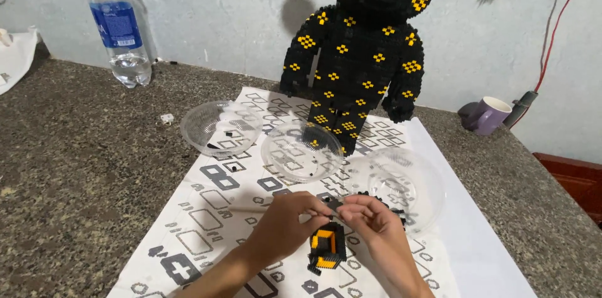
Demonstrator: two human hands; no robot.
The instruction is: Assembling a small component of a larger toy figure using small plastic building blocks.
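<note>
My left hand point(285, 223) and my right hand point(376, 226) meet at the fingertips over a sheet of printed paper point(207, 210). Together they pinch a small black brick piece point(334, 205). Just below them lies a small black and orange brick assembly point(327, 246) on the paper. Behind stands a tall black brick figure with yellow diamond marks point(364, 47).
Three clear plastic bowls stand on the paper: left bowl point(219, 127), middle bowl point(302, 151), right bowl point(401, 188), each with a few small black pieces. A plastic water bottle point(120, 28) stands at the back left, a purple mug point(489, 114) at the right. The counter is speckled stone.
</note>
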